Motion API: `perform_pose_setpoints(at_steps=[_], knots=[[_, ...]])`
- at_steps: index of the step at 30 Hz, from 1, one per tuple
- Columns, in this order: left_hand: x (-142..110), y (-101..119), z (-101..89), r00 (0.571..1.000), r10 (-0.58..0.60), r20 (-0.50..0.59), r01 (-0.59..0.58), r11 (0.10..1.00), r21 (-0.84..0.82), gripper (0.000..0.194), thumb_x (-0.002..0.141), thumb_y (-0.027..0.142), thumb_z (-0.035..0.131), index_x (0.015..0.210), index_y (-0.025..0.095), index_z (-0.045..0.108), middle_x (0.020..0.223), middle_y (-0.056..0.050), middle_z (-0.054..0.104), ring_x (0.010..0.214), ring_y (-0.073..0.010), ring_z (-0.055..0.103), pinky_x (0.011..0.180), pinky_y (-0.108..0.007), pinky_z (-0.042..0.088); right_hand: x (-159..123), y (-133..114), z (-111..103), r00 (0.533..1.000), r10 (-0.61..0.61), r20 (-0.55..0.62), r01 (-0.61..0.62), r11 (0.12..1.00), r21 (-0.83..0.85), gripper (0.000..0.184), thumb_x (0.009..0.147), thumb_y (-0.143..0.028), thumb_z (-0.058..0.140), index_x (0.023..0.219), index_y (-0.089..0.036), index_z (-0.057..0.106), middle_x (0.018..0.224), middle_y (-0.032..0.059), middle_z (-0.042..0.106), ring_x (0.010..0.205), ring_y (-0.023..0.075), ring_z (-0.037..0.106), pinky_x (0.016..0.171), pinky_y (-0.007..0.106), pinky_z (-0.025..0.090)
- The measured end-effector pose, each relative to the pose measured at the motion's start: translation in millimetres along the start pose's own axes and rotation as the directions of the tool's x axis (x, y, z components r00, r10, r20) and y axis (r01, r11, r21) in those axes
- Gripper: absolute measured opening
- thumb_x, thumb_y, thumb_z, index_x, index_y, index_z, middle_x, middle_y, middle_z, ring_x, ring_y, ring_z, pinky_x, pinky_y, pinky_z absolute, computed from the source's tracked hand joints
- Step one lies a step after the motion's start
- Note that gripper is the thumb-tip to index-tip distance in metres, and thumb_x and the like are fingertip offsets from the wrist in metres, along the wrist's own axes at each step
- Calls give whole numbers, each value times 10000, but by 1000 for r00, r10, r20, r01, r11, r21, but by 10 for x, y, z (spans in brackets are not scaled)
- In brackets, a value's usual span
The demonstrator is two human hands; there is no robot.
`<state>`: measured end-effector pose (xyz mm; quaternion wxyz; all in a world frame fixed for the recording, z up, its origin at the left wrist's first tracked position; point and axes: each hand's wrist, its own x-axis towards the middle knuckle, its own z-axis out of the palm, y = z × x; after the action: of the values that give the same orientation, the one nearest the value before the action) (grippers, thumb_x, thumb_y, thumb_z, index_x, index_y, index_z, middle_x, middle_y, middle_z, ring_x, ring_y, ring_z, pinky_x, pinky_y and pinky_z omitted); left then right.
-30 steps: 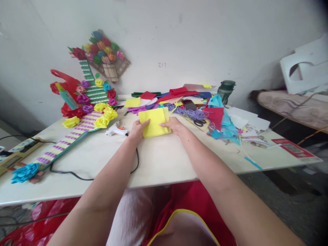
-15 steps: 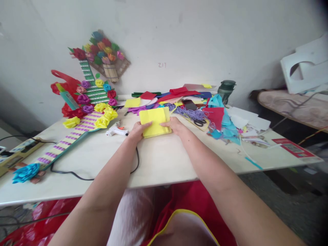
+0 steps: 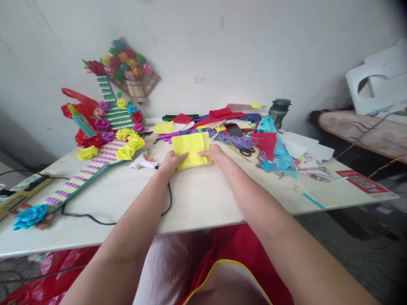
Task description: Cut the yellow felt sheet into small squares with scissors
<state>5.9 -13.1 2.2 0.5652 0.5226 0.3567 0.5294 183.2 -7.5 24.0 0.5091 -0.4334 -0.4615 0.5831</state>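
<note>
Both of my hands grip a folded piece of yellow crepe paper (image 3: 190, 146) above the near middle of the white table. My left hand (image 3: 171, 162) pinches its lower left side, thumb on top and the other fingers underneath. On the opposite edge, my right hand (image 3: 216, 155) holds it the same way, with the thumb lying across the front. A paler yellow layer shows along the right edge. Just left of my left hand lies a white glue gun (image 3: 143, 163), its black cord running under my left forearm.
Left stands a guitar-shaped craft (image 3: 92, 169) with paper flowers. Behind my hands lie coloured sheets (image 3: 219, 116), purple yarn (image 3: 230, 137) and black-handled scissors (image 3: 247, 151). Blue scraps (image 3: 281, 156) and a dark green bottle (image 3: 280, 111) are to the right. A power strip (image 3: 23, 195) sits at the left edge.
The whole view has shifted very slightly. Both hands keep the same hold on the yellow crepe paper, and nothing on the table has visibly moved.
</note>
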Motion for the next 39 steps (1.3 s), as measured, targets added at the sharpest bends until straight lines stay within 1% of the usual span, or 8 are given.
perform_pose_setpoints(at_steps=[6,10,14,18,22,27,34,39], knots=[[15,-11,-1,999,-2,-52,5,998,56,505,529,311,776,975,111,648,953,-126,681,887,-263,640,772,-341,519,27,33,-4,1000,-9,14,9,1000,19,270,494,-73,766,699,-122,599,663,31,689,722,182,665,717,310,536],[22,-20,-7,997,-21,-68,25,997,70,458,530,311,773,925,110,660,903,-118,690,866,-263,645,744,-331,522,52,70,-11,1000,5,17,-6,999,36,273,494,-95,773,712,-123,611,669,29,692,699,175,666,717,312,538],[23,-10,4,996,-33,-83,39,997,63,475,507,307,781,917,101,657,868,-117,693,831,-266,650,727,-347,521,83,108,-22,999,12,33,-13,999,31,263,493,-116,778,704,-122,621,644,26,688,661,175,664,699,309,542],[41,-14,15,998,-15,-59,19,998,68,488,508,322,773,925,101,647,860,-110,693,843,-262,645,739,-341,511,90,125,-11,999,7,45,-8,999,31,268,494,-126,781,711,-122,624,657,32,692,663,179,665,687,305,543],[72,-39,16,998,-4,-59,12,990,139,442,538,342,748,910,125,646,837,-89,695,860,-246,640,726,-309,503,89,133,7,999,-13,46,11,999,42,273,486,-132,784,706,-127,622,631,15,687,649,170,665,698,301,542],[68,-37,25,990,-56,-127,83,972,220,377,542,336,736,844,124,655,780,-88,693,817,-250,646,679,-298,498,98,141,12,999,-41,20,40,999,33,276,486,-132,780,712,-120,622,612,6,684,644,163,665,722,307,536],[70,-45,32,991,-83,-109,94,990,101,378,545,328,730,855,124,656,842,-106,693,857,-252,640,734,-319,496,95,138,40,998,-60,0,60,998,4,279,484,-131,779,717,-117,626,649,21,692,689,177,667,728,314,533],[101,-46,57,977,-128,-171,137,990,45,389,561,335,723,893,143,654,901,-104,690,885,-257,635,774,-346,498,92,137,57,998,-61,-5,61,998,-11,275,480,-129,781,702,-123,619,655,21,692,692,177,666,726,312,534]])
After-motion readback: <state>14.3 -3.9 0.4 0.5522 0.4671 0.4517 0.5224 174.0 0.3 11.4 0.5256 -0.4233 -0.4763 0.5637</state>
